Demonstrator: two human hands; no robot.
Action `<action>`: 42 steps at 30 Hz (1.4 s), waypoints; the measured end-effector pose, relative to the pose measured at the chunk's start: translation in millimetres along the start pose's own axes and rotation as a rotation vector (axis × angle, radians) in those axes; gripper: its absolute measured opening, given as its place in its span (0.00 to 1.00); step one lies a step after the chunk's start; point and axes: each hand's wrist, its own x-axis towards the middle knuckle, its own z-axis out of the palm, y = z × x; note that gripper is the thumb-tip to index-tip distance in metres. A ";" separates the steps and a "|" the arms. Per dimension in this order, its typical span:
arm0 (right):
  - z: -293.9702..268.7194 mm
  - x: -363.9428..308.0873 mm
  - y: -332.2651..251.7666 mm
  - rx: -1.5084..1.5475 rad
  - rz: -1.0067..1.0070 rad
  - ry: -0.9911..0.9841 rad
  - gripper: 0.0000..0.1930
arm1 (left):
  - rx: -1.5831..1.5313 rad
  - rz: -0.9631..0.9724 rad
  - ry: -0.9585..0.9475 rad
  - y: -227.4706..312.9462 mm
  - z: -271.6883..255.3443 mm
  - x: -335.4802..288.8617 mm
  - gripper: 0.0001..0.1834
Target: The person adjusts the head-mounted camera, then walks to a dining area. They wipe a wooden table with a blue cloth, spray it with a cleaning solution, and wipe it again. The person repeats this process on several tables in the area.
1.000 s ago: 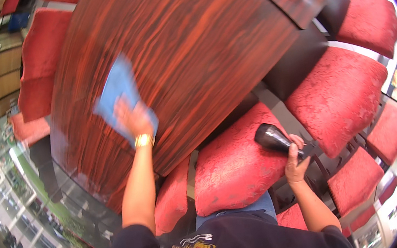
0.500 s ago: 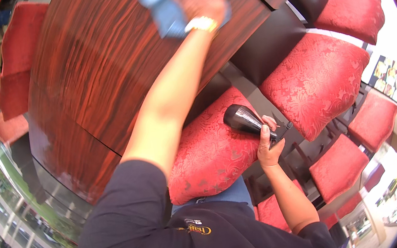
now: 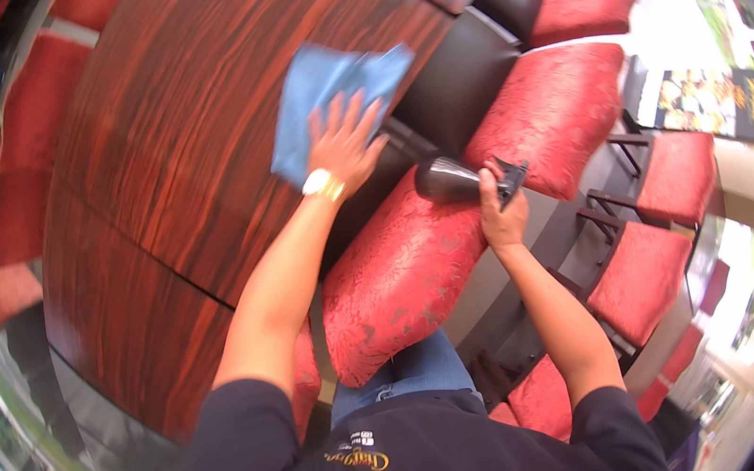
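Cloth [image 3: 302, 102] Lies Under Fanned Fingers on Dark Wood

Beneath the left hand [image 3: 347, 149], whose fingers are spread wide, the blue cloth rests on a glossy striped table [image 3: 162, 121], its far edge reaching past the fingertips. Even pressure through the whole palm, with the cloth kept flat and strokes following the grain, would likely serve the wiping best. Right of those fingers, the right hand [image 3: 503, 216] curls around the neck of a dark bottle [image 3: 448, 180], tilted against a red chair [image 3: 406, 274] in view; whether they touch is unclear. Some right fingers are hidden, the cloth's right corner blurs, and the table's far end is cut off beyond the left fingertips.
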 end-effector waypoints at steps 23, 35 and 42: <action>-255.0 -336.7 40.2 0.434 0.006 0.400 0.28 | -1.089 -0.895 -0.165 -162.5 -69.6 -321.7 0.22; -381.1 -698.9 271.5 0.253 0.839 1.301 0.14 | -0.917 0.206 -0.362 398.0 -56.2 -141.1 0.21; -467.3 -797.7 333.6 0.306 1.105 1.544 0.19 | -0.839 0.486 -0.731 635.2 8.4 -274.0 0.17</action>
